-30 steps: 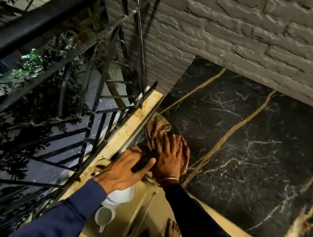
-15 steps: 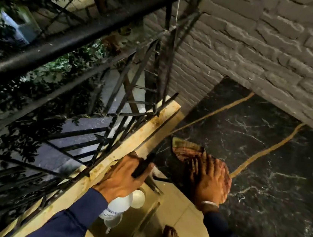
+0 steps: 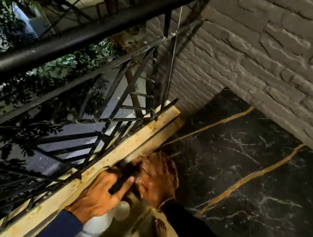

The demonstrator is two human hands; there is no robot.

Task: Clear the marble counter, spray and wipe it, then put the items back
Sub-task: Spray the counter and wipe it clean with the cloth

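Right hand [image 3: 155,180] spread flat, pressed on cloth [image 3: 174,170] at corner of tabletop [image 3: 243,179], lower centre: wiping judged under way. Bottle [image 3: 95,225] gripped by left hand [image 3: 99,196] just below edge, held off marble, ready for respraying.

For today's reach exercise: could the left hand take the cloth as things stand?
Probably not: the left hand grips the spray bottle, and the right hand lies on the cloth.

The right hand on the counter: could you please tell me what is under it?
A brownish cloth peeks out around the right hand, which lies flat on it on the black marble counter. Most of the cloth is covered.
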